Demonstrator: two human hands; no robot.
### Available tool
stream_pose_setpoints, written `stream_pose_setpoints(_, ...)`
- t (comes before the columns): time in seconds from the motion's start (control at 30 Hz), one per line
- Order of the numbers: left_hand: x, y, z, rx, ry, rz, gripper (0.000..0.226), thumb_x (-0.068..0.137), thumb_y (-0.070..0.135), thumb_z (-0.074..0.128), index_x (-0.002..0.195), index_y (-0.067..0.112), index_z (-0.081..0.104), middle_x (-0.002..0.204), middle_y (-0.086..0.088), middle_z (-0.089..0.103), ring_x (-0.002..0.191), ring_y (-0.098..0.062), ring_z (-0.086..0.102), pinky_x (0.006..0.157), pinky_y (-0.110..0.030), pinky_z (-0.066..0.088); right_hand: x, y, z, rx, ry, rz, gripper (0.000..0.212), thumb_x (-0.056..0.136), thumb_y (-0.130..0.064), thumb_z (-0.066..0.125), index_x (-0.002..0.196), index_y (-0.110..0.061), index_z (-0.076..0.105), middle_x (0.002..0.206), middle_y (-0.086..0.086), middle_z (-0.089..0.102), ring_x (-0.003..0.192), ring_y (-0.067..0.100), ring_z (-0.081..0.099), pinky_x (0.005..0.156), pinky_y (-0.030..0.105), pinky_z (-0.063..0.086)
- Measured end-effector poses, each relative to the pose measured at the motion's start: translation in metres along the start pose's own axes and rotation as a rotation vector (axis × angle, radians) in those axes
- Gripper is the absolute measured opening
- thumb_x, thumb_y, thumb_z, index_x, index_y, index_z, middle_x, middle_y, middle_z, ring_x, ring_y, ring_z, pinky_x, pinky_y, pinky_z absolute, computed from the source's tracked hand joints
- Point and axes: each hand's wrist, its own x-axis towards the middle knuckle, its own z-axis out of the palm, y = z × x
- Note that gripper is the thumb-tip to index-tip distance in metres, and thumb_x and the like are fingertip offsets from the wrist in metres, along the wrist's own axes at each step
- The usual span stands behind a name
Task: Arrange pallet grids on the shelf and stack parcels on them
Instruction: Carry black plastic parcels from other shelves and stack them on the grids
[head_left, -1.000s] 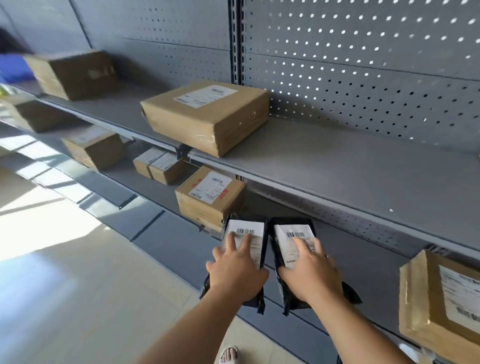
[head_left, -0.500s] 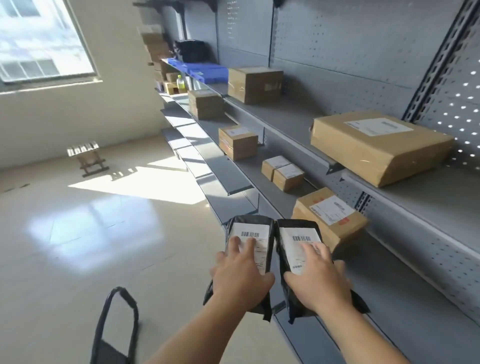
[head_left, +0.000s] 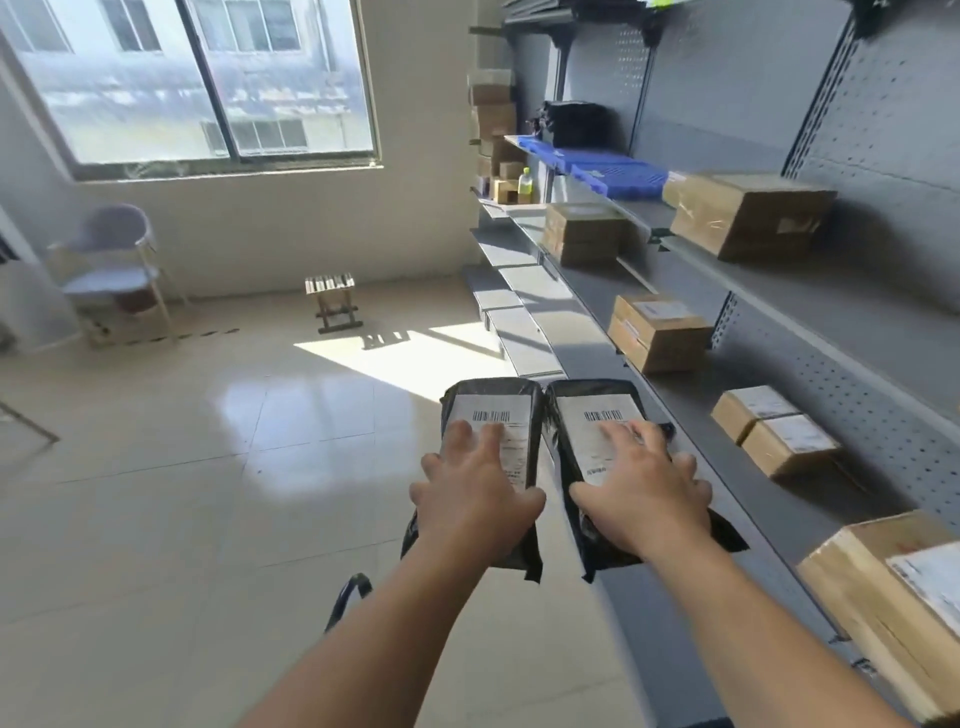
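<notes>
I carry two black plastic parcels with white barcode labels side by side in front of me. My left hand (head_left: 475, 499) grips the left black parcel (head_left: 488, 410), fingers spread over its label. My right hand (head_left: 641, 491) grips the right black parcel (head_left: 589, 408) the same way. Both parcels hang in the air beside the grey shelf (head_left: 691, 467) on my right. Blue pallet grids (head_left: 608, 169) lie on the upper shelf board far ahead. Brown cardboard parcels (head_left: 657, 330) stand along the shelf boards.
A large carton (head_left: 748, 221) sits on the upper board, another carton (head_left: 893, 603) at near right. A small wooden stool (head_left: 332, 301) and a chair (head_left: 117, 260) stand by the window wall. A black bag handle (head_left: 348, 597) shows below my left arm. Tiled floor spreads to the left.
My view has swung left, from facing the shelf to looking along it toward the window. Both hands keep hold of the two black parcels, which stay side by side.
</notes>
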Motion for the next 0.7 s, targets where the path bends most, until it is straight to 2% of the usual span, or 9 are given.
stream_pose_setpoints(0.33,0.12,-0.039,-0.022,-0.005,0.056,-0.141,0.074,0.076,0.056,0.06,0.14,0.038,0.028,0.139,0.003,0.023,0.117,-0.032,0.039,0.095,-0.05,0.041,0.126,-0.072,0.009,0.055,-0.062,-0.105,0.08,0.08,-0.055,0.059,0.152,-0.041,0.025,0.157,-0.006,0.023,0.129,0.037,0.035,0.101,0.05,0.036)
stream_pose_setpoints(0.7,0.319,0.0,-0.041,-0.005,0.18,-0.261,0.073,0.077,0.057,0.055,0.141,0.041,0.023,0.141,0.005,0.022,0.12,-0.03,0.038,0.098,-0.049,0.04,0.34,-0.126,-0.018,0.092,-0.105,-0.279,0.081,0.077,-0.057,0.056,0.151,-0.041,0.026,0.153,-0.009,0.026,0.126,0.034,0.038,0.102,0.048,0.037)
